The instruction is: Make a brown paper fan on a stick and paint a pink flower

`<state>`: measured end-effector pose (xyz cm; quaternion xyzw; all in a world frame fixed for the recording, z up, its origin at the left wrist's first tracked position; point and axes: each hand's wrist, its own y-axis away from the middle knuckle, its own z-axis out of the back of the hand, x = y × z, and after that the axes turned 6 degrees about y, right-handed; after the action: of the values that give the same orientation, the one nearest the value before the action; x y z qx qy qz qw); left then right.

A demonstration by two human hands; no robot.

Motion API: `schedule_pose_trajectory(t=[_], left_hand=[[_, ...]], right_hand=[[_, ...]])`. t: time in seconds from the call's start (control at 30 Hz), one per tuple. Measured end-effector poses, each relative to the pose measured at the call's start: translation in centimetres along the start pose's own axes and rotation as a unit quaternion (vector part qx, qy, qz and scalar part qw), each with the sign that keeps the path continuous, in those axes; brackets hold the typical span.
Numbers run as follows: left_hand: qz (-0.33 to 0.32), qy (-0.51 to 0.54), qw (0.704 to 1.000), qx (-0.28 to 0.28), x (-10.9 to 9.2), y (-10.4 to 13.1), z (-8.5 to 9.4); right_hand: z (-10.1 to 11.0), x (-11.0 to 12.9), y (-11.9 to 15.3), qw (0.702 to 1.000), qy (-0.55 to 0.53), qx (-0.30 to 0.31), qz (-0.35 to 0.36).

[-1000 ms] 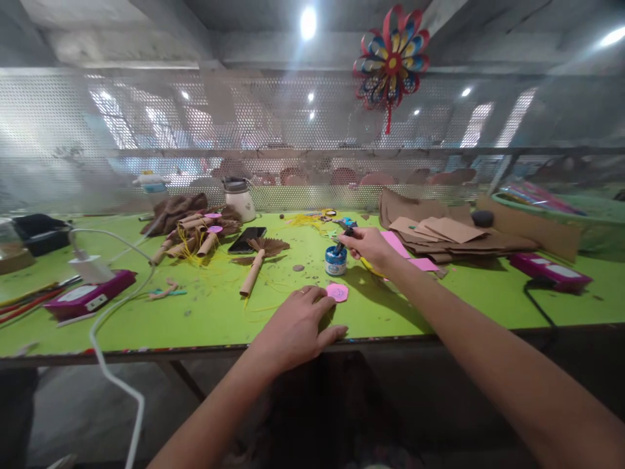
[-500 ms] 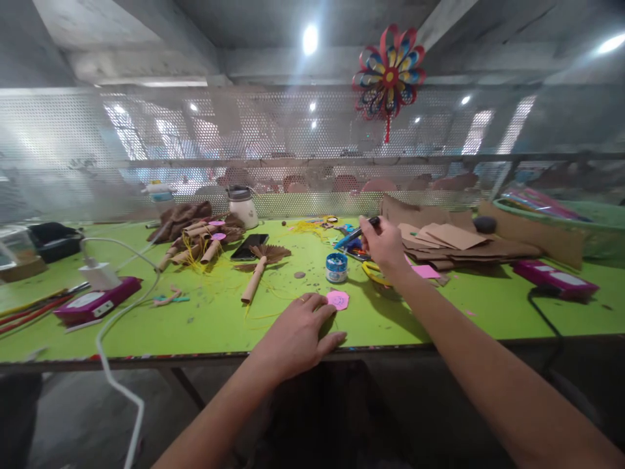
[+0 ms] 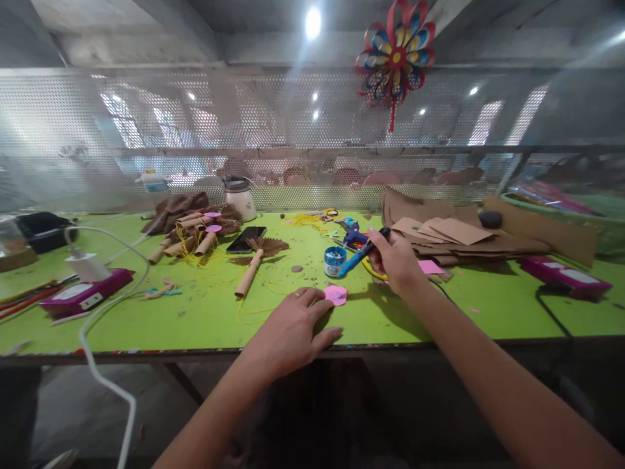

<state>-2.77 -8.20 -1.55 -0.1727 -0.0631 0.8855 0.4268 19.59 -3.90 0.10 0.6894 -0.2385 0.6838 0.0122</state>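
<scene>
My left hand lies spread on the green table, its index fingertip at the edge of a small pink paper piece with a drawing in dark lines. My right hand is closed around a blue-and-black pen, held slanting above the table with its blue end low and to the left. Just behind the pink paper stands an open jar with a blue rim, close to the pen's lower end. A dark blue glue gun lies behind the pen, partly hidden. My right hand covers part of a yellow-rimmed thing.
Brown paper sheets are piled at the right, near a purple power strip. Left of centre are a paper doll, a phone and several brown paper rolls. A white cable hangs over the front edge at the left.
My right hand has come down and slightly right with the pen, whose blue end is now lower, near the jar. My left hand stays by the pink paper. The view has shifted slightly.
</scene>
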Motion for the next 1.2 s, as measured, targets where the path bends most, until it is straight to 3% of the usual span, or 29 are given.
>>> schedule_pose_trajectory(t=[0.23,0.4,0.73,0.93,1.2], left_hand=[[-0.003,0.01,1.0,-0.003,0.0,0.0,0.0],[0.0,0.008,1.0,0.002,-0.1,-0.1,0.1],[-0.001,0.009,1.0,0.0,0.0,-0.1,0.1],[0.0,0.007,1.0,0.003,0.0,-0.1,0.2],[-0.002,0.01,1.0,0.008,-0.2,-0.2,0.4]], right_hand=[[-0.6,-0.8,0.8,0.995,0.076,0.051,0.033],[-0.7,-0.5,1.1,0.995,0.067,0.075,0.018],[1.8,-0.8,0.8,0.998,0.041,0.051,-0.019],[1.4,-1.0,1.1,0.996,0.049,0.075,-0.028],[1.2,-0.9,1.2,0.997,0.055,0.029,-0.038]])
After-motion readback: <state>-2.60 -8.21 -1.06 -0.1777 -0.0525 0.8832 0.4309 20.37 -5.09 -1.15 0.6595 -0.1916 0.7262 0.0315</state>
